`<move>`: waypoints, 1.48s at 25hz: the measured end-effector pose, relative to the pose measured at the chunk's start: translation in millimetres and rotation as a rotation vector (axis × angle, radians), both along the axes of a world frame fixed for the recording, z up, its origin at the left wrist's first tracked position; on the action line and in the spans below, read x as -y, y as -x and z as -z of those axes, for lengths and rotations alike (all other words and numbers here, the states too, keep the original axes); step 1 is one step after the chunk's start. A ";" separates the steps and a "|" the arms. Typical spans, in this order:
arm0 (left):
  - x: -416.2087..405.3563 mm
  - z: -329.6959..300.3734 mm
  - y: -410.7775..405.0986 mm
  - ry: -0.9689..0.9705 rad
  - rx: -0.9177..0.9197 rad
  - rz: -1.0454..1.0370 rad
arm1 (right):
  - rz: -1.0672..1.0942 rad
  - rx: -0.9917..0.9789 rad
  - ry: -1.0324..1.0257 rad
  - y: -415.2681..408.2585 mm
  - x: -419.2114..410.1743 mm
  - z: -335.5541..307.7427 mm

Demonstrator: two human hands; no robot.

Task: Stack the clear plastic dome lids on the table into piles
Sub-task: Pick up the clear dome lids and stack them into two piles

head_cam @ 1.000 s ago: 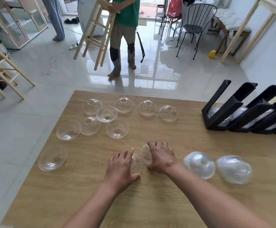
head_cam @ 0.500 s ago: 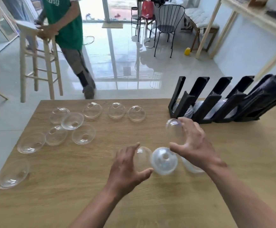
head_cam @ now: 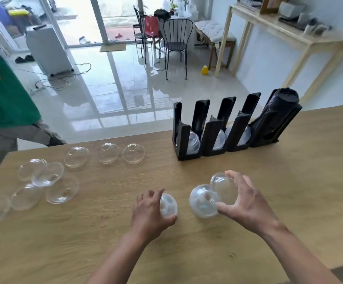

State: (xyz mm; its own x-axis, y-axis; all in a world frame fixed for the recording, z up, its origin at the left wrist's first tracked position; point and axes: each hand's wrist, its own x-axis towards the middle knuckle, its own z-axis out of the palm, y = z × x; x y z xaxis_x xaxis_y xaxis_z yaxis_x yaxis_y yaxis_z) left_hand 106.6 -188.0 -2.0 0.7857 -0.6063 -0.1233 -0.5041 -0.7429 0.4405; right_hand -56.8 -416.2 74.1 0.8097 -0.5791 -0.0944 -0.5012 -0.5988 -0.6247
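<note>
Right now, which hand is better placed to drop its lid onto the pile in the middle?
Right. The right hand grips a lid tilted right beside the pile, almost touching it. The left hand holds another lid farther left, with a gap of bare table between.

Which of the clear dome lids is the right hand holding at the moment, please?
The right hand holds the dome lid lifted beside the cloudy stack, unlike the lids lying loose at the table's left.

held dome lids (head_cam: 221, 188) tilted | loose lids (head_cam: 133, 153) scattered left, table (head_cam: 289, 201)
</note>
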 end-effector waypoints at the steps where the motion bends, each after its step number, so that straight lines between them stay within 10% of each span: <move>1: 1.3 -0.7 0.3 -0.012 -0.014 -0.014 | -0.018 -0.015 0.014 -2.9 0.4 0.7; 10: 8.3 -8.7 2.3 -0.080 -0.079 -0.012 | -0.221 -0.406 0.154 -42.6 -21.9 33.4; 16: -52.8 -18.4 11.8 0.253 0.009 -0.180 | -0.236 -0.375 0.181 -35.1 -9.2 49.0; 27: -261.4 13.0 16.0 0.117 0.081 -0.753 | -0.372 0.270 0.152 -110.6 -118.9 -11.6; 37: -391.7 37.3 -23.9 0.093 0.059 -1.158 | -0.737 0.103 0.184 -223.8 -290.6 18.7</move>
State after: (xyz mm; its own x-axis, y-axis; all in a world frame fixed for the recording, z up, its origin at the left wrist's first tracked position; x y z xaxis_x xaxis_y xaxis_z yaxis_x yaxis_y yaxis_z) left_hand 130.5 203.8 -39.3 0.8788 0.4732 -0.0612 0.4337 -0.7387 0.5160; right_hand 166.9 -125.6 55.5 0.9922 0.1150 0.0477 0.1233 -0.8544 -0.5048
